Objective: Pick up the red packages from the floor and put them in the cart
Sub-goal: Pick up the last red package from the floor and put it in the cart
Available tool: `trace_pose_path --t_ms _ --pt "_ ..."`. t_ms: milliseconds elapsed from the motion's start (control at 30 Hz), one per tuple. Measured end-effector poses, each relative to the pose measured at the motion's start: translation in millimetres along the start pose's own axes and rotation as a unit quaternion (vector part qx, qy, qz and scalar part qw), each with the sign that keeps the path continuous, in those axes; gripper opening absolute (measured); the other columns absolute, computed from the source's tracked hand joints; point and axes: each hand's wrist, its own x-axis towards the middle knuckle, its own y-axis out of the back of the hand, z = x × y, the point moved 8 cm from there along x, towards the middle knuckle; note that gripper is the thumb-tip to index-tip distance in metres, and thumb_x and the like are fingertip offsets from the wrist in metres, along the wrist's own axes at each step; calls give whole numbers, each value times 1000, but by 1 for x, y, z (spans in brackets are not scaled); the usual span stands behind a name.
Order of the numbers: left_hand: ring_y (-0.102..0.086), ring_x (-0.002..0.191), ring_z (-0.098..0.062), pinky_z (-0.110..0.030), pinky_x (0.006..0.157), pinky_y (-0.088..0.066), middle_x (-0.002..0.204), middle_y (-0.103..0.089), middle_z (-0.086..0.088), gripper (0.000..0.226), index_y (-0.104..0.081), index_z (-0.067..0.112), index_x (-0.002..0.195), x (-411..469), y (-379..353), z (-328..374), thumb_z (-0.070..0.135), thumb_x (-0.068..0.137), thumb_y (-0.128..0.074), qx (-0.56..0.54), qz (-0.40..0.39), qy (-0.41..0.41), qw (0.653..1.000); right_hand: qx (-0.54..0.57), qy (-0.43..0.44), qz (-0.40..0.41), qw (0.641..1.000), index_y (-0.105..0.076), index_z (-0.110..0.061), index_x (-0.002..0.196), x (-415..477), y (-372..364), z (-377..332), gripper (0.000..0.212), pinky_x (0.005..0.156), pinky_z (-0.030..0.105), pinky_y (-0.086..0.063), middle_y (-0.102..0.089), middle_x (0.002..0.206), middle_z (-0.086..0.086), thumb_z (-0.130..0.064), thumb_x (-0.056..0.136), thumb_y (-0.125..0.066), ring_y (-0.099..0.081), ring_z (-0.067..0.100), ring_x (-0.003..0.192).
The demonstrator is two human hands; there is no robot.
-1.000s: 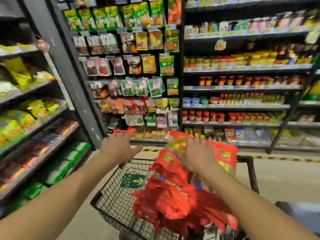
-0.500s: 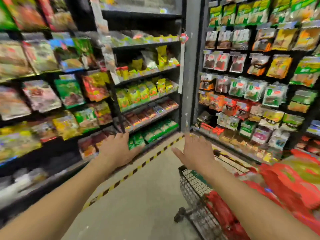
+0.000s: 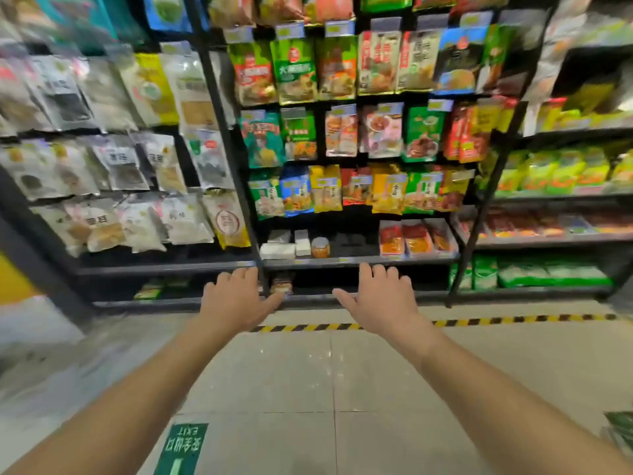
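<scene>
Store shelves packed with hanging snack bags take up the whole back of the view, and it's pretty blurry on the left side. On a low shelf there are some white boxes, a small orange jar and a tray of red-and-orange packs. The floor is pale tile, with a yellow-and-black striped tape line running along the foot of the shelves and a green exit sticker near the bottom edge.

Both arms are stretched out forward at about the same height, palms down. The left hand is empty, fingers loosely spread, thumb sticking out toward the middle. The right hand is the same deal mirrored: relaxed fingers, nothing in it. The hands are well apart and neither is touching anything.

As for the red packages and the cart, can't tell where they are from this angle.
</scene>
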Motion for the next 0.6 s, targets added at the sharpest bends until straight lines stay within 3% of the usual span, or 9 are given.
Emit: trace_pose_path --t_ms 267,467,600 --pt "-50 150 -38 -53 120 -45 167 -50 -12 91 -42 17 164 -51 -10 -247 80 99 -46 -45 13 215 975 -40 215 3 976 -36 -12 160 42 -25 -258 86 112 54 -43 -52 154 15 -76 103 -33 -49 39 141" --pt "-54 146 -33 -51 114 -51 167 -51 -5 88 -41 25 164 -83 -25 -368 84 98 -44 -44 13 348 936 -48 355 -23 933 -37 -13 159 62 -56 -418 84 112 55 -42 -53 154 16 -76 103 -34 -50 39 140" --pt "-47 151 -34 -52 119 -46 173 -42 -5 92 -34 21 169 -91 -36 -432 82 100 -41 -49 -14 425 904 -65 429 -37 900 -46 -12 151 77 -75 -513 83 109 50 -43 -57 148 14 -77 102 -31 -52 35 137"
